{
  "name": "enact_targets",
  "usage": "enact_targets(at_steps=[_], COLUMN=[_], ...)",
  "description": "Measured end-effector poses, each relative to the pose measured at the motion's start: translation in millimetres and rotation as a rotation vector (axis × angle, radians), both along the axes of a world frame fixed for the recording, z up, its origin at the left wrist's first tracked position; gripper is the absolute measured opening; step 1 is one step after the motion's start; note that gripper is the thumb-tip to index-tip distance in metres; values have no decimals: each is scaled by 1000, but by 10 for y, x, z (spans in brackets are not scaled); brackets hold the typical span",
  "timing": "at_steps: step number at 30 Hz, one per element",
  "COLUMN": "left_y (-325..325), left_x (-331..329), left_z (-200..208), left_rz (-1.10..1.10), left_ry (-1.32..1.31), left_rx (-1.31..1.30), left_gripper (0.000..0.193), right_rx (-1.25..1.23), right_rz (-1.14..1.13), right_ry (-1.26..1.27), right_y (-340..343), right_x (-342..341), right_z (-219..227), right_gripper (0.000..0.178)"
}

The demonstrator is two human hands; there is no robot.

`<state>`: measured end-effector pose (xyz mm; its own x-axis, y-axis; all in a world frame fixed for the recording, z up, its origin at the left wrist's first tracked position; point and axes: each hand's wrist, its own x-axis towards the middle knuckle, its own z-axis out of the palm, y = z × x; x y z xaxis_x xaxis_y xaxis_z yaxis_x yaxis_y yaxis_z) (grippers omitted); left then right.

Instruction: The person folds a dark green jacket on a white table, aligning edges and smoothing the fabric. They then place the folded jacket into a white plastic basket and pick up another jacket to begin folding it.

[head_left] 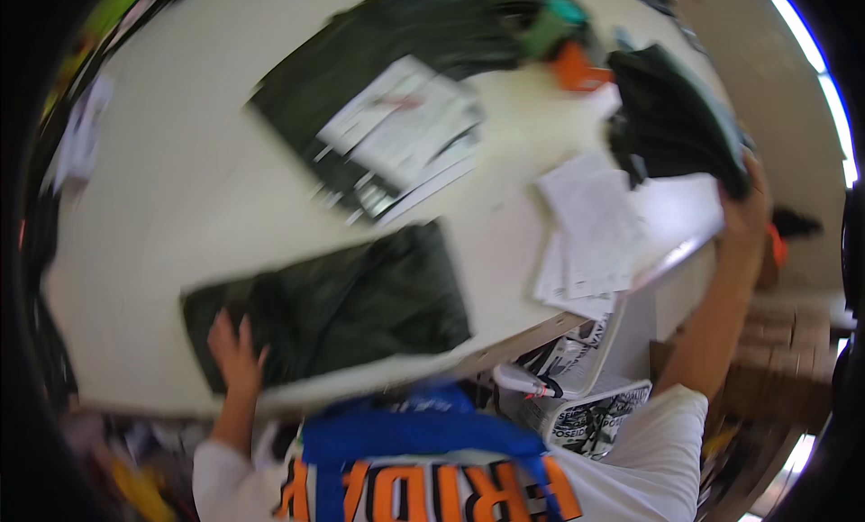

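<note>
So the folded dark green cloth (pixel 387 292) is lying slantwise along the near edge of the desk (pixel 162 198), probably because that's the easiest spot to reach. Left hand (pixel 237 358) is on its left end, fingers spread loosely and not gripping anything, I'd guess just to steady it while the other arm stretches out. Right hand (pixel 748 207) is way over at the right side, by the corner of a bunched dark cloth (pixel 671 117). Those fingers are blurry and partly hidden, so I can't tell how closed they are or if they've really got hold of it. Farther back, papers (pixel 410 121) sit on a dark green pile (pixel 311 81), maybe to stay with it; loose sheets (pixel 590 220) fan out near the right edge.
</note>
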<state>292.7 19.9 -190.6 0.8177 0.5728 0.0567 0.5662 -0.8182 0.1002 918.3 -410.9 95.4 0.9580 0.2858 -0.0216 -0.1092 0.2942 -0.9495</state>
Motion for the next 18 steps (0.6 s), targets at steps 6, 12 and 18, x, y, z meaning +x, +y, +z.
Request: enact_targets(at_steps=[6, 12, 18], left_y=[40, 521, 564], left_x=[-130, -1083, -1459], left_z=[47, 66, 446], left_rz=[6, 332, 576], left_ry=[-123, -1375, -859], left_rx=[-130, -2023, -1512], left_gripper=[69, 55, 68], right_rx=[-303, -415, -962], right_rz=[478, 1327, 1237], right_ry=[-342, -53, -229], right_y=[1423, 3563, 4036], right_x=[-1963, -3569, -3959], right_z=[89, -1204, -2096], right_gripper=[74, 43, 40])
